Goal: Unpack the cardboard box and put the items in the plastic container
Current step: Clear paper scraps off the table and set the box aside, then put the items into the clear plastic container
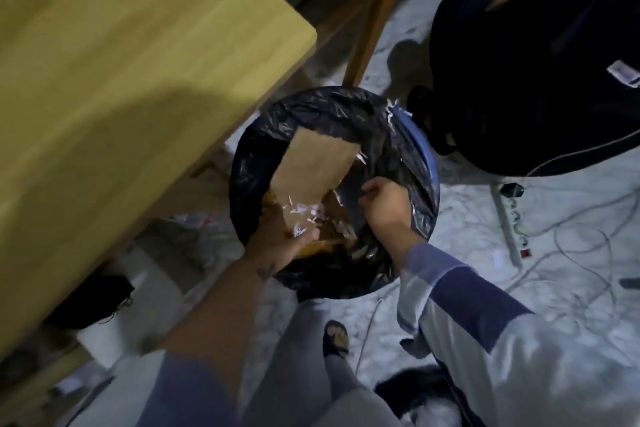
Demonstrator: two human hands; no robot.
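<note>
A flattened piece of brown cardboard with shiny torn tape at its lower end stands slanted inside a round blue bin lined with a black plastic bag. My left hand reaches into the bin at the cardboard's lower end, fingers round it as far as the blur shows. My right hand hovers over the bin's right side, fingers curled, pinching something small or the bag's edge; I cannot tell which. The plastic container is not in view.
A yellow-green wooden table fills the upper left. Its wooden leg stands behind the bin. A dark bag or chair sits at the upper right. A power strip and loose cables lie on the marbled floor. My sandalled foot is below the bin.
</note>
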